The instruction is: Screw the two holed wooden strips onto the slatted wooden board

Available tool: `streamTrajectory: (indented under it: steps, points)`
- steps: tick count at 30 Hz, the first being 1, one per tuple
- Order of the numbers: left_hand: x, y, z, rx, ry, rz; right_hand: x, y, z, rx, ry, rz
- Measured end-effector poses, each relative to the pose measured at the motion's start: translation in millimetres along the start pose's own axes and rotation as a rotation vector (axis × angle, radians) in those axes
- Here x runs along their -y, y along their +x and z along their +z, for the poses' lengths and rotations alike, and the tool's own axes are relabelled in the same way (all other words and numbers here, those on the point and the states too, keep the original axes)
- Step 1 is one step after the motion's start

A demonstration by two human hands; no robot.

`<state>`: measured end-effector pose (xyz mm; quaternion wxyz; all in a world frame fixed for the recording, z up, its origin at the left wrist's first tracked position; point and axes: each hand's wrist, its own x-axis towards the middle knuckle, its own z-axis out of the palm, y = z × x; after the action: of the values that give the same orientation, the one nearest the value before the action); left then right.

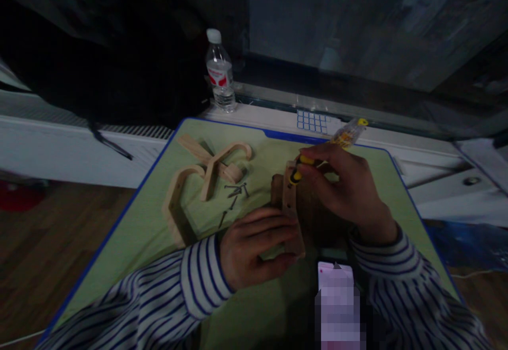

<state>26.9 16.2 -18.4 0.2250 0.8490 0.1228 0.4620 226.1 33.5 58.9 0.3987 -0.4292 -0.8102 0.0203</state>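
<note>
My left hand [260, 247] lies across the lower half of a wooden piece with holes [289, 202], its fingers and thumb gripping it on the table. At the upper end of that piece, my right hand [345, 183] pinches a small yellow-and-black screwdriver [295, 174]. The tool's tip is too dark to make out. A darker rounded brown part [277, 187] shows beside the piece, mostly hidden. Left of my hands lie several loose screws [234, 202]. Beyond them are a wooden hook [174, 196] and further crossed wooden pieces [214, 165].
The green table [130, 276] has a blue rim. A phone [336, 302] with a lit screen lies near my right forearm. Behind my right hand is a clear, yellow-ended object [347, 134]. A water bottle [220, 77] stands on the sill, left of a blue-grid card [313, 121].
</note>
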Motion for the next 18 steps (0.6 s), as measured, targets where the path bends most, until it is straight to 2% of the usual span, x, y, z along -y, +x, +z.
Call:
streamTrajectory:
  steps: [18]
  points:
    - [0.7,-1.5,0.7,-0.007,-0.013,-0.003,-0.6,-1.9,5.5,-0.053,-0.095,0.001]
